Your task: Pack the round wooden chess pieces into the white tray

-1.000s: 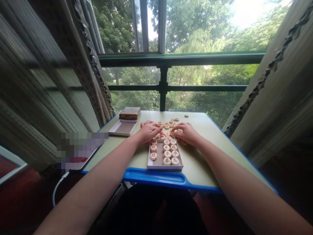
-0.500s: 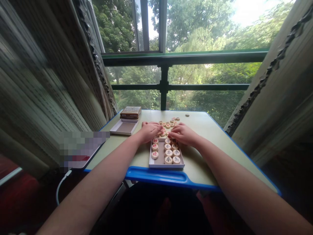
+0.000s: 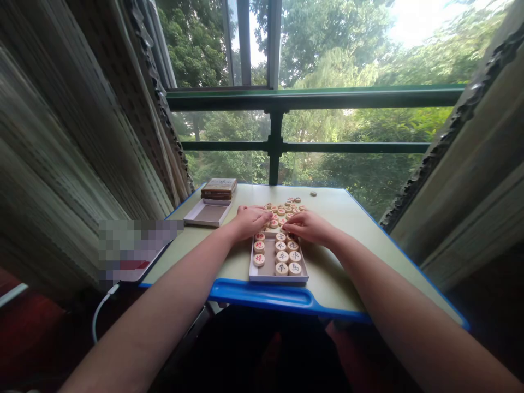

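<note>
A shallow open box (image 3: 272, 278) sits near the table's front edge, holding xiangqi pieces. Along its left side stand red-marked pieces (image 3: 258, 260); its right side has two columns of black-marked pieces (image 3: 281, 268), and bare floor shows between. My left hand (image 3: 250, 221) reaches past the box's far left corner, fingers stretched toward loose pieces (image 3: 281, 212) heaped behind the box. At the far right corner, my right hand (image 3: 309, 226) has its fingers bent down around a piece at the end of the right column. That piece is partly hidden by the fingers.
The other box half (image 3: 204, 213) lies at the back left, against a brown box (image 3: 219, 187). One lone piece (image 3: 313, 194) is near the table's far edge. A device with a white cable (image 3: 98, 311) is at the left. Curtains (image 3: 94, 125) and a green railing (image 3: 311, 99) surround the table.
My right hand has shifted slightly down and toward the box's far right corner, uncovering some loose pieces behind it. My left hand has barely moved. The view has tilted a little.
</note>
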`<control>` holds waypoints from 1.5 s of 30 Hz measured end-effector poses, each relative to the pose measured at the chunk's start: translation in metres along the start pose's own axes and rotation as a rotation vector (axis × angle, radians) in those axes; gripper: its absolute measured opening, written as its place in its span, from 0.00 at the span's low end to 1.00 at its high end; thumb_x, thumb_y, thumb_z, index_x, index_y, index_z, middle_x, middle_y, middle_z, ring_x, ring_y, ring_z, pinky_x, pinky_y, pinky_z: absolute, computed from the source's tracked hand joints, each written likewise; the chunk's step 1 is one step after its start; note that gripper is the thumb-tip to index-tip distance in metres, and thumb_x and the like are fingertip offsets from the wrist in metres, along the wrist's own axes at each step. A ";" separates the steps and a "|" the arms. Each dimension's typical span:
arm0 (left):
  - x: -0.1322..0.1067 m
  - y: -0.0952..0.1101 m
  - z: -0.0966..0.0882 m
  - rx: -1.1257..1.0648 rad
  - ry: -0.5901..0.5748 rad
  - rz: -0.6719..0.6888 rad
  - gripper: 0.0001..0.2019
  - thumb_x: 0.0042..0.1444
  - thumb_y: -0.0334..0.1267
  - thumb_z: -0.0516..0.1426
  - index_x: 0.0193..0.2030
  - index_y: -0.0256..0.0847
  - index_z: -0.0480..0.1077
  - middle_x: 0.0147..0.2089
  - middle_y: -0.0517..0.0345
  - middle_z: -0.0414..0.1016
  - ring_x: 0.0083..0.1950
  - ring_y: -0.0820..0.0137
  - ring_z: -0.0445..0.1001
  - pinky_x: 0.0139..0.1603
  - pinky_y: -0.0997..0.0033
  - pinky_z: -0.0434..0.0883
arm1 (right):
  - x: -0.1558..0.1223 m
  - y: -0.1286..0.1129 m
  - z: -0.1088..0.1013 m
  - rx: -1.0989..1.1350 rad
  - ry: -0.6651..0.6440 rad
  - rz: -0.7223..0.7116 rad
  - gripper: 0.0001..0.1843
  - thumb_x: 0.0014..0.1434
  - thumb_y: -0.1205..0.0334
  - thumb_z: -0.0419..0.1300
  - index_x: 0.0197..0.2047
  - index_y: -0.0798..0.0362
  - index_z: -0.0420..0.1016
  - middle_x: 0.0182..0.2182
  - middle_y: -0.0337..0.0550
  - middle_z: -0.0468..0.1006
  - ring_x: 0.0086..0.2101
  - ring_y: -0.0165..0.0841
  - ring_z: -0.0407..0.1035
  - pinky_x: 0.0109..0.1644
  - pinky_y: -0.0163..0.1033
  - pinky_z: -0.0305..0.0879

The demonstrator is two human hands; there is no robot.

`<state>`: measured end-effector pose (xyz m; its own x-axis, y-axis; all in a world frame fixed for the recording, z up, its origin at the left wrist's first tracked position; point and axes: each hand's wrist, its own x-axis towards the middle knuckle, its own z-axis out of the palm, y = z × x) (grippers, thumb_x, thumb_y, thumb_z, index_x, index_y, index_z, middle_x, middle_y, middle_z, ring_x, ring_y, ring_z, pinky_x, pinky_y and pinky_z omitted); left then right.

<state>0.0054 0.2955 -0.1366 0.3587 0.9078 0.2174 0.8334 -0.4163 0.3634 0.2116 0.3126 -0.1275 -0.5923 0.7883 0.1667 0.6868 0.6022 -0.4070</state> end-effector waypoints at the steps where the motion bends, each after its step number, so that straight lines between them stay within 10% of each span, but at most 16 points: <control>1: 0.001 -0.001 0.001 0.009 -0.002 -0.005 0.25 0.64 0.45 0.37 0.45 0.44 0.74 0.54 0.56 0.72 0.61 0.60 0.61 0.62 0.51 0.50 | 0.001 0.001 0.001 -0.046 0.026 -0.015 0.13 0.56 0.56 0.56 0.34 0.52 0.81 0.32 0.42 0.81 0.33 0.33 0.70 0.46 0.39 0.60; 18: 0.002 -0.003 -0.002 0.030 -0.018 0.059 0.24 0.63 0.46 0.40 0.40 0.46 0.77 0.51 0.59 0.74 0.59 0.60 0.62 0.61 0.54 0.50 | 0.001 0.004 0.001 0.056 0.011 -0.059 0.12 0.55 0.58 0.57 0.32 0.53 0.81 0.36 0.44 0.80 0.38 0.34 0.71 0.46 0.36 0.63; 29: 0.000 -0.009 -0.005 0.084 0.124 -0.030 0.18 0.59 0.44 0.46 0.38 0.42 0.77 0.45 0.54 0.77 0.50 0.63 0.70 0.55 0.63 0.61 | 0.000 0.007 0.001 -0.113 0.293 0.119 0.12 0.54 0.62 0.57 0.39 0.49 0.80 0.43 0.48 0.73 0.46 0.40 0.63 0.54 0.43 0.56; 45: 0.000 -0.030 -0.008 0.114 0.102 -0.180 0.14 0.52 0.33 0.52 0.39 0.39 0.77 0.43 0.52 0.77 0.43 0.64 0.73 0.46 0.70 0.70 | 0.000 0.017 -0.001 -0.291 0.116 0.228 0.15 0.56 0.61 0.54 0.42 0.50 0.79 0.44 0.51 0.74 0.43 0.41 0.65 0.48 0.41 0.59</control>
<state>-0.0229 0.3071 -0.1401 0.1608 0.9546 0.2510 0.9241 -0.2349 0.3016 0.2243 0.3228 -0.1336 -0.3708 0.9050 0.2087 0.8959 0.4077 -0.1763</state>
